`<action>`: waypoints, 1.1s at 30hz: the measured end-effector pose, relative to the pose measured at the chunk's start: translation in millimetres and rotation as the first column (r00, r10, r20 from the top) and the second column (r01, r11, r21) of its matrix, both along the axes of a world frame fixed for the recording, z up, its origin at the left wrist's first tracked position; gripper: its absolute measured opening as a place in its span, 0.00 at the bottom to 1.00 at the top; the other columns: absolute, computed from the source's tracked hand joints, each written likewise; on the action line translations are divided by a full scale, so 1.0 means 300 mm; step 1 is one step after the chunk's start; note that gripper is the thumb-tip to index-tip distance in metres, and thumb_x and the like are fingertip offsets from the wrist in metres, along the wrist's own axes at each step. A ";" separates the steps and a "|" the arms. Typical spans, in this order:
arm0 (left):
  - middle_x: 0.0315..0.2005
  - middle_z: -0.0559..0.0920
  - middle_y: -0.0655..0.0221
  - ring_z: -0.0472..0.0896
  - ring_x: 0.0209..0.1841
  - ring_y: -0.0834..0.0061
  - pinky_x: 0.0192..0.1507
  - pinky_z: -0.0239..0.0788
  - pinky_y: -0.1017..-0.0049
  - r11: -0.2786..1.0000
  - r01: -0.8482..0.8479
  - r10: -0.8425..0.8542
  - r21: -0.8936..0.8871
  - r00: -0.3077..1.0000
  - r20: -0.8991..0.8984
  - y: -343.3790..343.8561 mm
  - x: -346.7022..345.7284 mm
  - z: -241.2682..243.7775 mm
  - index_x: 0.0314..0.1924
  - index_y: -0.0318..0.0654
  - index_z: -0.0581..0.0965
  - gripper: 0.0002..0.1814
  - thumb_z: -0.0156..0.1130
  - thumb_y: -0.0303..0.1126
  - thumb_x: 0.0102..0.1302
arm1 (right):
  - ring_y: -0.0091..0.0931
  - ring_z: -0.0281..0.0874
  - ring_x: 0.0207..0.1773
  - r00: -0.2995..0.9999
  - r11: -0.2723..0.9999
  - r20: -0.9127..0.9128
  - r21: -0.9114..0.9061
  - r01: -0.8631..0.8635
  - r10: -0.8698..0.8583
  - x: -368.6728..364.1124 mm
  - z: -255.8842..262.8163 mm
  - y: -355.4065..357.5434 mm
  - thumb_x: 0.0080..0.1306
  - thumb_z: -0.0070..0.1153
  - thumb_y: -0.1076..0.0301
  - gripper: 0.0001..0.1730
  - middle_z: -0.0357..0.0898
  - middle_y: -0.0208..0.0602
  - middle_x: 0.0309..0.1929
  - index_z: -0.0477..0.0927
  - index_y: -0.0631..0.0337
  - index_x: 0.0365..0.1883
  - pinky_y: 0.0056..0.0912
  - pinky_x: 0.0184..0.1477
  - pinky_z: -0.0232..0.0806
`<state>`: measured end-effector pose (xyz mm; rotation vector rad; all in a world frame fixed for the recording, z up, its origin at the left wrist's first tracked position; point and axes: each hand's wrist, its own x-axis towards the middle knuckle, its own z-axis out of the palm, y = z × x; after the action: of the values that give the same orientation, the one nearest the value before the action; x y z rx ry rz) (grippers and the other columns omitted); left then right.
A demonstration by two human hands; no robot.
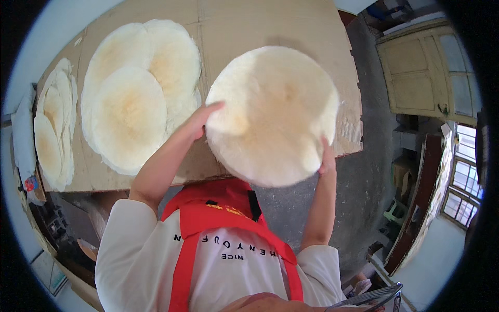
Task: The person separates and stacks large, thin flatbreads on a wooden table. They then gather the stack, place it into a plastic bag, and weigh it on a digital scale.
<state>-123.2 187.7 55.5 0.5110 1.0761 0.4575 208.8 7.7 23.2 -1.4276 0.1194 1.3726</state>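
A large round, pale flatbread-like sheet [273, 113] with light brown patches is held up before me over the front of the cardboard-covered table. My left hand [208, 117] grips its left edge, the thumb on top. On its right edge, lower down, my right hand [326, 158] has hold of it, with the fingers partly hidden behind. Several similar rounds [128, 113] lie overlapping on the cardboard to the left. Farther left is another overlapping pile [50, 136] of them. What exactly the rounds are made of cannot be told.
The cardboard [273, 19] reaches past the held round, its right edge ragged. Grey floor [362, 187] runs along the right, with a cream cabinet [413, 74], a green plastic stool [395, 211] and a barred window [464, 175] beyond. A white bag-like thing [24, 132] stands at the far left.
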 end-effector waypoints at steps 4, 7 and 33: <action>0.55 0.64 0.58 0.63 0.57 0.64 0.58 0.53 0.69 0.962 0.184 -0.189 0.202 0.982 0.003 0.022 -0.023 -0.026 0.62 0.36 0.50 0.40 0.56 0.30 0.49 | 0.31 0.73 0.45 0.977 0.997 0.209 0.069 0.031 -0.044 -0.089 0.017 -0.046 0.54 0.58 0.65 0.29 0.72 0.42 0.46 0.65 0.67 0.53 0.32 0.45 0.68; 0.56 0.62 0.56 0.63 0.57 0.64 0.58 0.53 0.69 0.978 0.192 -0.180 0.084 0.975 -0.133 0.052 -0.009 -0.073 0.62 0.37 0.49 0.42 0.57 0.33 0.49 | 0.31 0.74 0.43 0.981 0.995 0.166 0.004 0.105 -0.104 -0.153 -0.045 -0.070 0.54 0.57 0.67 0.27 0.73 0.42 0.44 0.66 0.66 0.52 0.33 0.45 0.68; 0.50 0.70 0.58 0.70 0.51 0.69 0.52 0.62 0.72 0.969 -0.122 0.178 0.215 0.948 -0.264 -0.103 0.052 -0.038 0.57 0.32 0.60 0.33 0.61 0.27 0.51 | 0.29 0.68 0.51 0.864 0.866 0.069 0.000 -0.500 0.499 0.203 0.020 0.183 0.53 0.60 0.64 0.29 0.70 0.41 0.49 0.66 0.67 0.50 0.31 0.50 0.63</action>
<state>-107.6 156.8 44.0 0.6864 1.3579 0.6439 269.8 62.7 29.1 -1.5513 -0.3331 1.7341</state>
